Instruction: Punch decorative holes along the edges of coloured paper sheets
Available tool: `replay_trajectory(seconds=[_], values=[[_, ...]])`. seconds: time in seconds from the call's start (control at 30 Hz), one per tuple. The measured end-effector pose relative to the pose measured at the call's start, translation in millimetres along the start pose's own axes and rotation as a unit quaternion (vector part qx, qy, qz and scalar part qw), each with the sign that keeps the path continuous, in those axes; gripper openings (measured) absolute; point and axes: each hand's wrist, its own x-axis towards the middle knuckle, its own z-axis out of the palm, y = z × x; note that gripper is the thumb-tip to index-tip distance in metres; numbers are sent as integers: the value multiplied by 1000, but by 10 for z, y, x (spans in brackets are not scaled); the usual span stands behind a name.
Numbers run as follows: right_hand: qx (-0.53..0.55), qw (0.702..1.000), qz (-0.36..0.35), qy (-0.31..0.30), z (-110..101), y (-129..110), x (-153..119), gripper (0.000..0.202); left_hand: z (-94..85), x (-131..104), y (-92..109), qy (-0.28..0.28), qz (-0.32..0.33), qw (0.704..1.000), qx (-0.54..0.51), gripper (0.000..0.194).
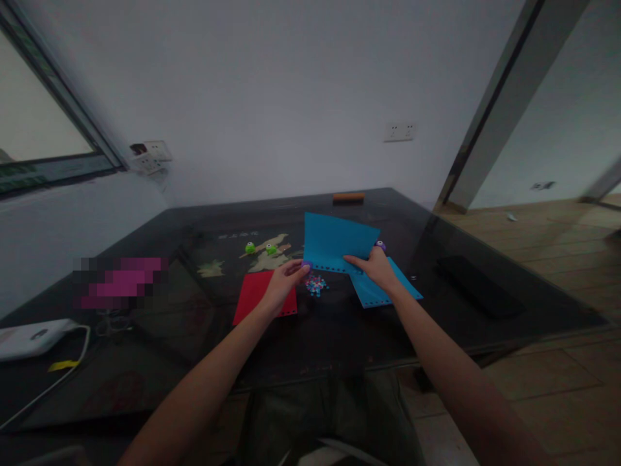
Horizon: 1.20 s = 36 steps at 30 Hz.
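Note:
A blue sheet of paper (339,239) is raised above the table, with a row of small holes along its lower edge. My right hand (376,266) is closed on its right side, thumb lying on the face. At the sheet's lower left corner, my left hand (286,281) pinches a small purple object (306,265); its exact kind is too small to tell. Below lies a pile of tiny coloured bits (316,285). A red sheet (257,291) with holes along its near edge lies partly under my left hand. Another holed blue sheet (383,291) lies beneath my right hand.
Two small green eyed figures (270,249) sit behind the red sheet; a purple eyed one (381,245) is beyond my right hand. A long black case (478,285) lies right. A white power strip (36,338) with cable is left. An orange-brown bar (348,198) lies near the wall.

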Motion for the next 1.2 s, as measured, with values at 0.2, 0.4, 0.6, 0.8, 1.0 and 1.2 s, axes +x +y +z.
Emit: replay_trajectory(seconds=[0.2, 0.4, 0.6, 0.8, 1.0, 1.2], values=[[-1, 1000, 2, 6, -3, -17, -9, 36, -11, 10, -20, 3, 6, 1000, 3, 34], [-15, 1000, 16, 2, -4, -5, -4, 32, -14, 14, -34, 11, 7, 1000, 4, 35], [-8, 1000, 5, 8, 3, -7, -4, 32, 2, 10, -10, 15, 4, 1000, 10, 35], [-11, 1000, 13, 8, 7, -47, -15, 30, -3, 7, -14, 14, 7, 1000, 20, 35], [-17, 1000, 21, 10, 11, -57, -20, 29, -3, 8, -16, 15, 3, 1000, 24, 36], [-16, 1000, 15, 13, 11, -15, -15, 30, 6, 3, -8, 13, 4, 1000, 14, 37]])
